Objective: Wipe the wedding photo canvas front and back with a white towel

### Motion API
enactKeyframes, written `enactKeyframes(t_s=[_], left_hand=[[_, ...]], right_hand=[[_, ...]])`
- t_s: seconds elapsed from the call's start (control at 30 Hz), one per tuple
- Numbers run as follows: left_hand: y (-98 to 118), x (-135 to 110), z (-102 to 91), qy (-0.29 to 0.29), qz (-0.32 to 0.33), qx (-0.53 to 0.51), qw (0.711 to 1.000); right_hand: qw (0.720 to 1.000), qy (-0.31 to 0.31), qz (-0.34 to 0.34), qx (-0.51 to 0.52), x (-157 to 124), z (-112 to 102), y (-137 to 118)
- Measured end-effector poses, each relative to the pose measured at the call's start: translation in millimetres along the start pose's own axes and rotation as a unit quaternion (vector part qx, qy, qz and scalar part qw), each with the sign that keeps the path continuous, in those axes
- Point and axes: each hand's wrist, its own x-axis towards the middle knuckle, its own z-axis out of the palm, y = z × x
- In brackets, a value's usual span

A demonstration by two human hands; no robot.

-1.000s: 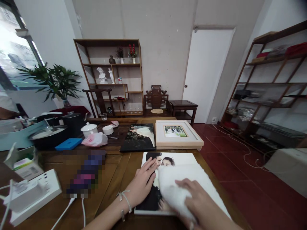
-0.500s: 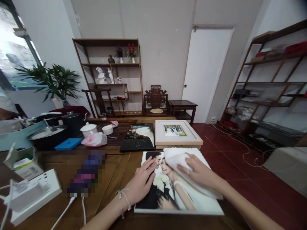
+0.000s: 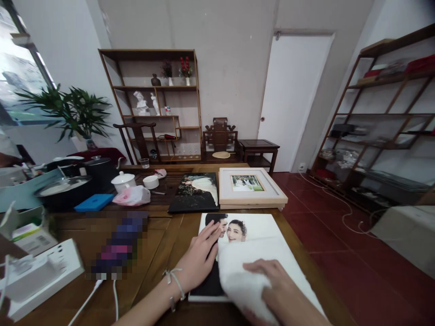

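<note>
A large photo panel (image 3: pixel 268 226) lies flat near the table's front edge, printed with a couple's portrait on white. My left hand (image 3: pixel 203 253) rests on its left side, fingers stretched out flat over the dark-haired figure. Under my right hand (image 3: pixel 272 280) is a white cloth (image 3: pixel 238 262), pressed on the lower middle of the panel and gripped by the fingers. The cloth hides much of the picture's lower part. Beyond the panel lie a dark photo panel (image 3: pixel 195 194) and a pale wood picture frame (image 3: pixel 272 201) side by side.
On the left are a power strip (image 3: pixel 47 285), a pixelated phone-like object (image 3: pixel 118 246) with white cables, an opened small box (image 3: pixel 30 233) and a blue box (image 3: pixel 94 202). A white lidded pot (image 3: pixel 123 182) and plastic bag (image 3: pixel 132 195) stand behind. Red tiled floor (image 3: pixel 326 226) borders the table's right.
My right hand has drawn the cloth down toward me, from the panel's upper right to its lower middle, uncovering the upper right. My left hand stays in place on the panel.
</note>
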Motion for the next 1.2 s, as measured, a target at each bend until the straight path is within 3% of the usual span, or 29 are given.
enactKeyframes(t_s=[0.1,0.2,0.37,0.57,0.67,0.8,0.97,1.07,1.2], left_hand=[[0.6,0.4,-1.5,0.003,0.002,-0.006,1.0],[-0.8,0.1,-1.0,0.01,0.011,-0.011,1.0],[-2.6,-0.9,0.0,0.006,0.014,-0.007,1.0],[-0.2,-1.8,-1.8,0.008,0.013,-0.016,1.0],[0.1,-2.0,-0.6,0.014,-0.005,-0.015,1.0],[-0.4,-1.4,2.1,0.029,-0.022,-0.015,0.999],[1.3,0.1,0.9,0.021,-0.018,-0.017,0.999],[1.5,0.5,0.2,0.023,-0.015,-0.021,0.999],[-0.6,0.3,1.2,0.021,-0.004,-0.019,1.0]], right_hand=[[1.0,0.007,-0.01,0.006,-5.6,11.2,-2.3],[1.0,0.021,-0.009,0.007,0.7,2.7,1.5],[0.997,0.056,0.042,-0.03,36.0,-17.6,23.9],[0.992,0.082,0.082,-0.044,71.7,-16.4,52.1],[0.993,0.081,0.073,-0.044,64.8,-14.6,43.7],[0.996,0.078,0.015,-0.038,32.3,-4.0,17.0],[0.998,0.016,-0.051,-0.023,-2.4,12.8,-2.5],[0.999,0.015,-0.034,-0.008,-2.9,5.0,-4.7],[0.999,0.04,0.021,-0.012,18.5,-14.5,7.4]])
